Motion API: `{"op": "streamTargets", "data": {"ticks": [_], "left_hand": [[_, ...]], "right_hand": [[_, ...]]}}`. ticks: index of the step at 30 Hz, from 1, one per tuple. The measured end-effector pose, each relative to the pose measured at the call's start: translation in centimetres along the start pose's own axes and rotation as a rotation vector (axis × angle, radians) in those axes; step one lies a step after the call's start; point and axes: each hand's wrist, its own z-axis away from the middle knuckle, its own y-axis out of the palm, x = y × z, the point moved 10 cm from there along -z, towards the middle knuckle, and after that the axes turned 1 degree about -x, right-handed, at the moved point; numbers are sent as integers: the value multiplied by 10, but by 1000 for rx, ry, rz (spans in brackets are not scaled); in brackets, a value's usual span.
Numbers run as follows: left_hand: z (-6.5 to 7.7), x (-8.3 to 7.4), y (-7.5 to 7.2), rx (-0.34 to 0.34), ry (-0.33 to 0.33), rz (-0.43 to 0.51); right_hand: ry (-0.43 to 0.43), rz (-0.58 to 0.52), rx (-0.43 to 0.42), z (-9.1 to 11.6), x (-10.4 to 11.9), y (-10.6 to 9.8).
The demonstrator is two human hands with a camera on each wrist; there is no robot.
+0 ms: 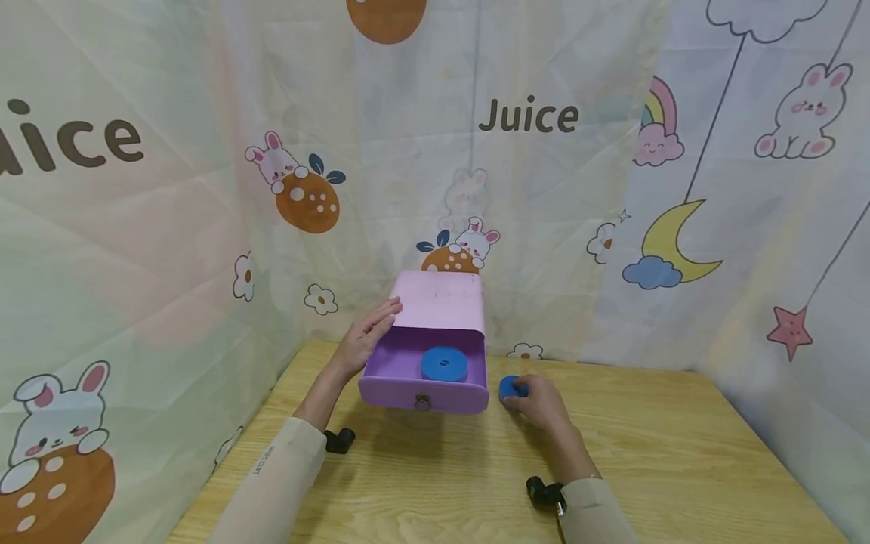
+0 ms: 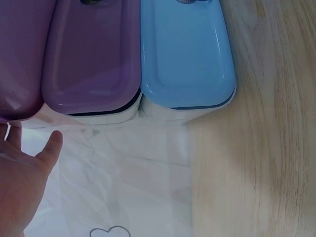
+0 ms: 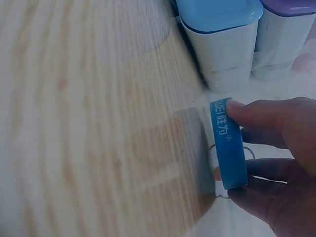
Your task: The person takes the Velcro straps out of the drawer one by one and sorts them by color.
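Note:
A pink-and-purple drawer box [image 1: 438, 302] stands in front of me with its purple top drawer [image 1: 397, 397] pulled out. In that drawer lies a blue roll [image 1: 444, 364] with a small hole at its centre. My left hand [image 1: 363, 341] rests against the box's left side, fingers extended along it near the top. Just right of the drawer, my right hand [image 1: 544, 404] holds a second blue roll [image 3: 228, 148] between thumb and fingers. White lettering shows on that roll's rim in the right wrist view.
Below the open drawer, the left wrist view shows another purple drawer front [image 2: 94, 59] and a light blue one [image 2: 187, 54], both closed. The box stands on a wood-grain table [image 1: 435, 483]. Printed cloth curtains [image 1: 544, 196] hang behind and on both sides.

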Motion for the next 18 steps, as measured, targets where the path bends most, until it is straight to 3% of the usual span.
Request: {"op": "streamTargets", "data": {"ticks": [18], "left_hand": [[-1, -1, -1, 3, -2, -12]], "right_hand": [[38, 15, 29, -2, -1, 5]]}}
